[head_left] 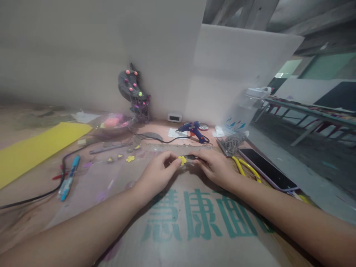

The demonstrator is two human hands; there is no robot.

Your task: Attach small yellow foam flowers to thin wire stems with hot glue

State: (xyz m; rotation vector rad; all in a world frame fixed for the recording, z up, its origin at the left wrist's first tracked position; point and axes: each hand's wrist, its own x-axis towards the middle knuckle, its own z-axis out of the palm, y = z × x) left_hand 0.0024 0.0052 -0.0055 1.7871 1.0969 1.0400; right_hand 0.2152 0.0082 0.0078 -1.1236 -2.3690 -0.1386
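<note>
Between the thumb and fingers of my left hand (162, 168) is a small yellow flower (182, 160) with rounded petals. My right hand (213, 165) is closed around a dark, slender, pointed tool (190, 157), whose tip reaches the flower's edge. Most of that tool is hidden by my fingers, so its exact kind does not show. A second yellow flower (130, 158) lies flat on the table left of my hands. Beside it are small yellow-and-dark scraps (110, 160).
A blue glue gun (193, 129) lies behind my hands, its cord running left. Yellow-handled scissors (247, 167), a phone (267, 168) and a water bottle (240, 111) are at right. Blue pens (71, 178) and yellow sheet (41, 148) lie left; a decorated grey crescent (129, 87) stands at the back.
</note>
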